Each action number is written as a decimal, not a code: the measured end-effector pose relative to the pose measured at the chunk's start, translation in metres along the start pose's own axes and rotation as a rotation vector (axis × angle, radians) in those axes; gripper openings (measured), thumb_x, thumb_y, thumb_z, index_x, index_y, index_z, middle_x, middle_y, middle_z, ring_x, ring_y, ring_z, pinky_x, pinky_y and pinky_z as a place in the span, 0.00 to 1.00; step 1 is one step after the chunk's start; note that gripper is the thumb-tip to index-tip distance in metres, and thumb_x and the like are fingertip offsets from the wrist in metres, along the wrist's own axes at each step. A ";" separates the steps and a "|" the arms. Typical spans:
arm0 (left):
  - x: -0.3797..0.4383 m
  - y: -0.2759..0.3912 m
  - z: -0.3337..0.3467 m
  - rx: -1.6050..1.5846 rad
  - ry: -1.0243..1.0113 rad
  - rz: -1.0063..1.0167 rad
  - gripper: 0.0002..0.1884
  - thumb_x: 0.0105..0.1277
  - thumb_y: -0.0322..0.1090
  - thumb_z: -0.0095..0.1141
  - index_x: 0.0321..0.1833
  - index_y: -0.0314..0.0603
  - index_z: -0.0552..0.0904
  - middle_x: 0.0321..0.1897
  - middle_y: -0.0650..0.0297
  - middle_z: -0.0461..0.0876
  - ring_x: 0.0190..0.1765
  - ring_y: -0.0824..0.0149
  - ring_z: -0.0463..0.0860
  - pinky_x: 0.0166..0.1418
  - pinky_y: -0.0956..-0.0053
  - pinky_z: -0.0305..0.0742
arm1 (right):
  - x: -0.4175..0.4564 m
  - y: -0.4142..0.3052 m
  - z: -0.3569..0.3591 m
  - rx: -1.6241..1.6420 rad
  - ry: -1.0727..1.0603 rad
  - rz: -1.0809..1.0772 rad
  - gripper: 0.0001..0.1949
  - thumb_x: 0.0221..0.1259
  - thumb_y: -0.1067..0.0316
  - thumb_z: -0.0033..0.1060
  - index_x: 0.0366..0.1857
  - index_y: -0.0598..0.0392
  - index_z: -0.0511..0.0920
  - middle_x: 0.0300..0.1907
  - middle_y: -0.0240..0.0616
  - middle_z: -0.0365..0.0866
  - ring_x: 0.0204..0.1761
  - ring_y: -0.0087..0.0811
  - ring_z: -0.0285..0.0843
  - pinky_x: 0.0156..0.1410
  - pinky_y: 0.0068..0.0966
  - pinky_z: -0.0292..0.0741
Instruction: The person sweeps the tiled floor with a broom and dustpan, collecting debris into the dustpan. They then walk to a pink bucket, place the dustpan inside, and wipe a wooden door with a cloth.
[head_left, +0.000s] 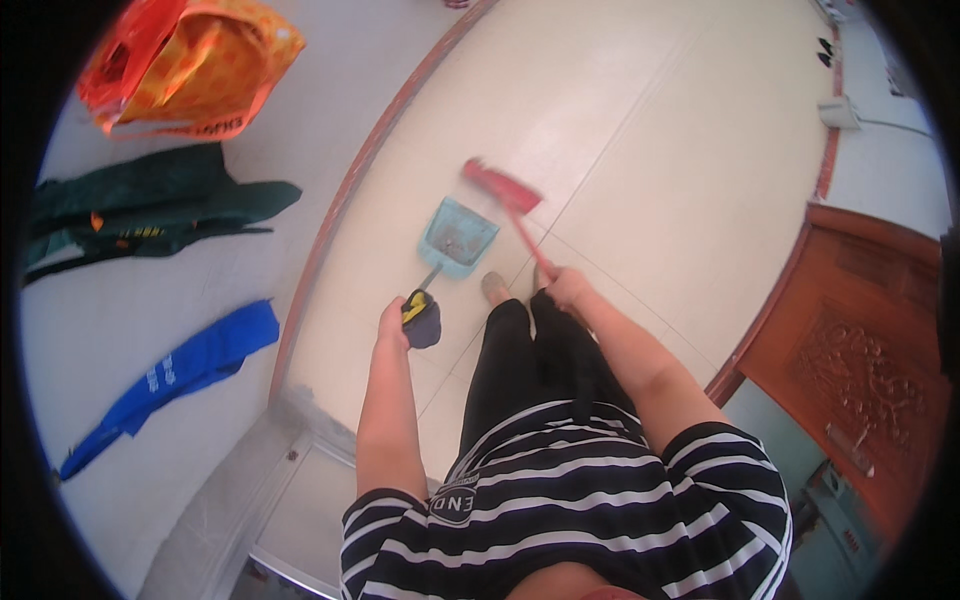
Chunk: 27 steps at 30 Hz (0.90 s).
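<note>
My left hand (394, 321) grips the handle end of a light-blue dustpan (460, 234), along with a dark fabric item (424, 324) that has a yellow part. The fabric hides the top of the handle. Grey dust and small debris lie in the pan, which rests on the tiled floor in front of my feet. My right hand (568, 288) is closed around the red stick of a broom (529, 238). The broom's red head (501, 184), slightly blurred, is at the floor just beyond the pan's open edge, apart from it.
Along the left wall (330, 97) hang an orange-and-red bag (202, 67), a dark green garment (172, 184) and a blue cloth item (195, 367). Carved wooden furniture (862, 352) stands at the right. A raised threshold (322, 409) lies at lower left. My shoe (493, 285) is close to the pan.
</note>
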<state>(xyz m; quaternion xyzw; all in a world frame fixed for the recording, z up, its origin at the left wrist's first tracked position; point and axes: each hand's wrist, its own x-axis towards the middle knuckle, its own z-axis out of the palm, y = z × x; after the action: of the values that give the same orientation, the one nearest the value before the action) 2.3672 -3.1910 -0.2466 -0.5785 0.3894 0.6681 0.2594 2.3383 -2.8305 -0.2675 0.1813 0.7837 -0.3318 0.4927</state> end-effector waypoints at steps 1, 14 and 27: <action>0.000 0.000 0.001 -0.010 -0.002 -0.012 0.11 0.62 0.38 0.45 0.32 0.39 0.77 0.25 0.56 0.81 0.27 0.59 0.81 0.33 0.64 0.80 | -0.011 -0.001 0.004 0.099 -0.037 -0.025 0.25 0.53 0.72 0.53 0.60 0.51 0.72 0.21 0.40 0.77 0.17 0.26 0.74 0.22 0.25 0.73; -0.041 0.016 0.042 -0.122 -0.110 -0.038 0.13 0.64 0.39 0.42 0.33 0.39 0.78 0.29 0.56 0.82 0.32 0.58 0.82 0.38 0.63 0.81 | -0.083 0.091 -0.111 0.865 0.201 0.061 0.29 0.58 0.70 0.55 0.67 0.45 0.63 0.20 0.32 0.70 0.15 0.21 0.67 0.18 0.21 0.67; -0.057 0.055 0.233 -0.243 -0.122 0.031 0.19 0.64 0.42 0.37 0.40 0.37 0.80 0.37 0.52 0.82 0.43 0.52 0.81 0.51 0.56 0.77 | 0.054 0.237 -0.388 1.131 0.468 0.326 0.03 0.55 0.76 0.47 0.25 0.60 0.66 0.13 0.35 0.67 0.10 0.28 0.65 0.12 0.27 0.61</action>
<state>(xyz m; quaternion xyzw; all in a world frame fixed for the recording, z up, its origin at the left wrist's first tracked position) 2.2014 -3.0251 -0.1721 -0.5580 0.2981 0.7481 0.2002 2.2061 -2.3921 -0.2829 0.5984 0.5366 -0.5669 0.1806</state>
